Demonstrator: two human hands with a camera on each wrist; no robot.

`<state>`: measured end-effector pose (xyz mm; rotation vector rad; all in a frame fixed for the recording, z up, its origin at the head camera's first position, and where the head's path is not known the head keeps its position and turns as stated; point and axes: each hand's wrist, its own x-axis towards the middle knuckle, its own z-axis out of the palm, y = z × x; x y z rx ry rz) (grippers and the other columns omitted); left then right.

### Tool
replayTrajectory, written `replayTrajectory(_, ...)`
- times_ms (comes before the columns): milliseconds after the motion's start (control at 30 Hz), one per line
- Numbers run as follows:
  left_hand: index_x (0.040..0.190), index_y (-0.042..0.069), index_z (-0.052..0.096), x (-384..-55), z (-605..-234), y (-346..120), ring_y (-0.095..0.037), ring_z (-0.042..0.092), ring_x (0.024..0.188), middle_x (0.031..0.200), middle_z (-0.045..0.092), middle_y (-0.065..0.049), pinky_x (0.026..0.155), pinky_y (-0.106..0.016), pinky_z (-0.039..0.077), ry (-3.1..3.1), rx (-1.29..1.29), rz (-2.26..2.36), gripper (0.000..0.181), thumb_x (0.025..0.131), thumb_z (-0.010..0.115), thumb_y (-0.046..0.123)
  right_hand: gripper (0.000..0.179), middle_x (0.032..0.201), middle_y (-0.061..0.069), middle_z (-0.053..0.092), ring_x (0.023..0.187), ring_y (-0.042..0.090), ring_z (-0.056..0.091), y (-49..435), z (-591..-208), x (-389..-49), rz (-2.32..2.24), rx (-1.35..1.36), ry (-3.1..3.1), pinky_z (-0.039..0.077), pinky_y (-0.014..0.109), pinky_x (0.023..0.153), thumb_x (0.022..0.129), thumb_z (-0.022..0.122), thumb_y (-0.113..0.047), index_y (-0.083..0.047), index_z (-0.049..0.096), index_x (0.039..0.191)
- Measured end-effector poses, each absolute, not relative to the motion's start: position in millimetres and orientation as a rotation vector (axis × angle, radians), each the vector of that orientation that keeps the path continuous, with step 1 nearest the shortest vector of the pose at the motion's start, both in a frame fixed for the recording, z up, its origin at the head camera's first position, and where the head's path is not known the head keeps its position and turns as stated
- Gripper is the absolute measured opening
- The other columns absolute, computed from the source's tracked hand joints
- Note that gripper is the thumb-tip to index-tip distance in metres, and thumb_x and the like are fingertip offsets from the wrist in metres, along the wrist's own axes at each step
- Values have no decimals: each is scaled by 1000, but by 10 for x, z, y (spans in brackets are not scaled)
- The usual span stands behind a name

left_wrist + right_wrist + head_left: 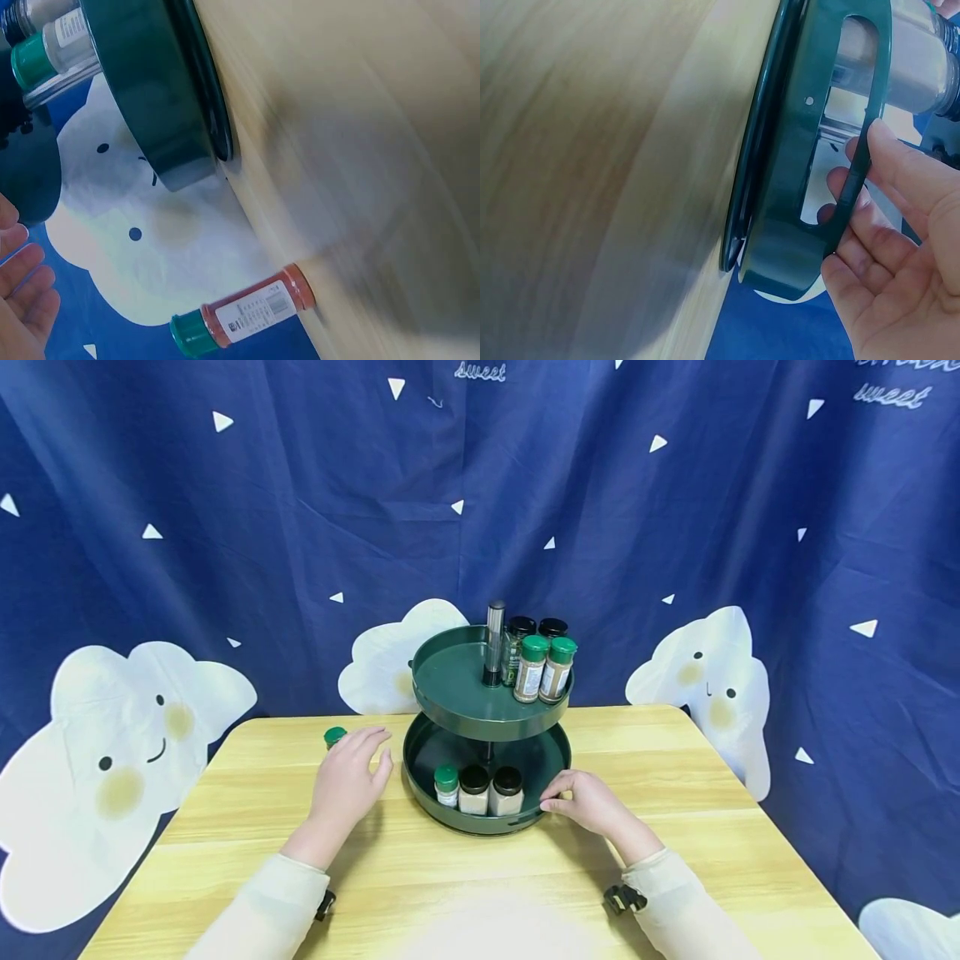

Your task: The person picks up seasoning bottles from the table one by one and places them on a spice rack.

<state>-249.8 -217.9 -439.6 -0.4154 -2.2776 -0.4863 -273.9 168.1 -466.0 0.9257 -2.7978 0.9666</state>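
A dark green two-tier turntable rack stands on the table. My right hand pinches the rim of its lower tray, thumb outside and fingertips through the slot in the wall. On that tray's near side sit a green-capped spice jar and two black-capped jars of pale powder. Left of the rack my left hand hovers with fingers extended and holds nothing. Just beyond it, partly covered in the head view, stands a spice jar with red contents, a white label and a green cap.
On the right half of the upper tray stand two green-capped jars and two black-capped ones behind. A clear-and-black post rises from its middle. A blue curtain with clouds hangs behind the wooden table.
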Motion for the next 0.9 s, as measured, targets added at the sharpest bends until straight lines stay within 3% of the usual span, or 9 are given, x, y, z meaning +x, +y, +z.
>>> replayTrajectory(900,118,0,69,-2642,-4419,-2430,-40,58,121,129,65,-18,102,-58,45,-2333,-282,-457,30,92,62,14,5,89,-4,69,89,25,68,1678,-4666,-2747,975,919,-2802,56,48,85,86,79,-15,-11,80,88)
